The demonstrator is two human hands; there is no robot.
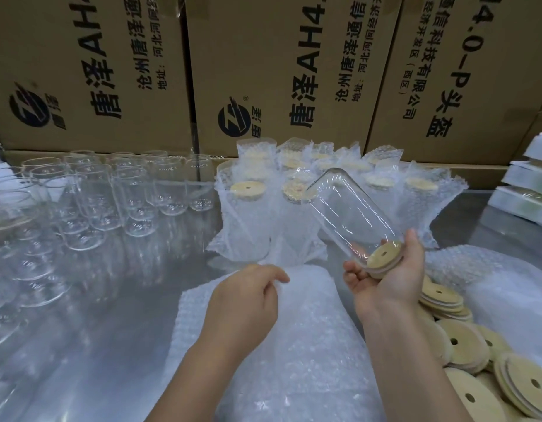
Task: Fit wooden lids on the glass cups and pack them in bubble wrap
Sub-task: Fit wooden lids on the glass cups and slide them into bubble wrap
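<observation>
At the near edge of the steel table (111, 315), the person's right hand (385, 278) is cupping the mouth end of a glass cup (351, 208). The fingers are curling under the rim and the thumb is lying along the far side, so the grip is wrapping around the cup rather than nipping it. A wooden lid (385, 254) is sitting in the cup's mouth beside the palm, its small hole showing. The cup is tilting up and away to the left, base in the air, clear of the table. The left hand (248, 296) is resting low on the stack of bubble wrap bags (294, 345) lying between the two forearms. Its bent fingers are drawn toward the thumb and pinching the top bag near its far end, though I cannot tell how much of it they are catching. Just behind the raised cup, a cluster of wrapped cups (248, 208) is standing upright in open-topped bubble sleeves, lids showing. Rows of bare cups (126, 193) are crowding the left of the table. Loose lids (464, 345) are lying heaped to the right of the right forearm, with another bubble wrap heap (491, 284) just beyond them. Printed cardboard boxes (263, 71) are walling off the back, and white trays (522, 184) are sitting stacked at the far right.
</observation>
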